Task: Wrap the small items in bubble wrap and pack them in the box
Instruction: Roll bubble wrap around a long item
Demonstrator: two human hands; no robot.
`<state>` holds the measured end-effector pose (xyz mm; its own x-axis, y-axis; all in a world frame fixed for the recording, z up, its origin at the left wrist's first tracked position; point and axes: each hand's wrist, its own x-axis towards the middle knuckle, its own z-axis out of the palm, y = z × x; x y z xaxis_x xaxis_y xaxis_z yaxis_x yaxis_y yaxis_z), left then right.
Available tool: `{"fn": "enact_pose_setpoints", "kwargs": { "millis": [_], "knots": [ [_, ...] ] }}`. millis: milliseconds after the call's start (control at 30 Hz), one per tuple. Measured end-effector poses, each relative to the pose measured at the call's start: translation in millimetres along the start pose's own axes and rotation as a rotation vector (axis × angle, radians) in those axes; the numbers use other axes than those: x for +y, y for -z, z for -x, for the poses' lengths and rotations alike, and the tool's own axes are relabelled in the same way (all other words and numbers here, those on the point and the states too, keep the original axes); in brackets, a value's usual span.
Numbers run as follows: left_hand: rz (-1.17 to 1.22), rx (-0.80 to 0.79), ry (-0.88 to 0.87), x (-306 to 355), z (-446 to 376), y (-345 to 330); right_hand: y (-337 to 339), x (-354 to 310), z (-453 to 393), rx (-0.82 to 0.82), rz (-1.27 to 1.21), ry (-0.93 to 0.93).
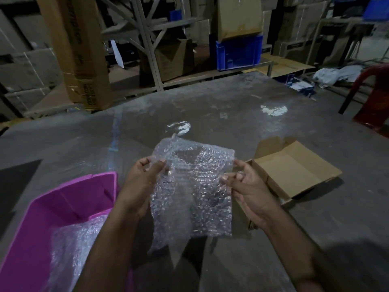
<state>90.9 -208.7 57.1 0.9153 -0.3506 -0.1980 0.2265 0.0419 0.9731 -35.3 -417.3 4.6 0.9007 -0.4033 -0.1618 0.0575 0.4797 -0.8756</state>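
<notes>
A clear sheet of bubble wrap (pixel 195 186) hangs above the table, held up between both hands. My left hand (pixel 141 182) pinches its upper left edge. My right hand (pixel 248 186) pinches its right edge. To the right of my right hand, a small brown cardboard box (pixel 294 169) lies open on the table, with nothing visible inside it. A pink plastic bin (pixel 69 199) sits at the lower left, with more bubble wrap (pixel 73 245) in it. No small items are visible.
The grey table (pixel 231 114) is covered with a shiny plastic film. A tall cardboard carton (pixel 77 49) leans at the back left. Metal racks with boxes and a blue crate (pixel 240 51) stand behind. A red plastic chair (pixel 372 98) is at the right.
</notes>
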Motion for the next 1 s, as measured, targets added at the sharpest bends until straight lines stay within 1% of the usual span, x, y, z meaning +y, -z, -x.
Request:
{"fn": "enact_pose_setpoints", "kwargs": {
  "millis": [133, 200, 333, 433, 600, 700, 800, 900, 1000],
  "knots": [
    [-0.075, -0.056, -0.021, -4.3, 0.5, 4.3, 4.4, -5.3, -5.5, 0.115, 0.045, 0.105],
    [-0.065, -0.066, -0.022, -6.8, -1.8, 6.4, 7.2, -7.7, -6.6, 0.163, 0.057, 0.144],
    [-0.017, 0.011, -0.135, -7.0, -4.7, 4.3, 15.8, -12.9, -9.2, 0.205, 0.014, 0.232],
    [0.003, 0.023, -0.231, -6.1, -4.8, 2.2, 18.6, -17.6, -10.3, 0.186, 0.047, 0.285],
    [-0.124, 0.06, -0.388, -2.9, -1.6, 2.8, 15.8, -24.6, -5.6, 0.098, 0.134, 0.315],
    [-0.161, -0.008, -0.407, 2.5, -2.3, 4.8, 16.4, -28.0, -4.9, 0.052, 0.235, 0.322],
    [-0.327, -0.093, -0.439, 4.6, 0.7, 3.6, 16.2, -28.3, -7.4, 0.094, 0.462, 0.348],
    [-0.491, -0.042, -0.491, 3.7, 1.8, 1.7, 15.9, -29.9, -8.7, 0.182, 0.666, 0.436],
    [-0.603, 0.021, -0.518, 2.6, 0.1, 4.1, 15.0, -31.8, -7.8, 0.191, 0.729, 0.484]
  ]
}}
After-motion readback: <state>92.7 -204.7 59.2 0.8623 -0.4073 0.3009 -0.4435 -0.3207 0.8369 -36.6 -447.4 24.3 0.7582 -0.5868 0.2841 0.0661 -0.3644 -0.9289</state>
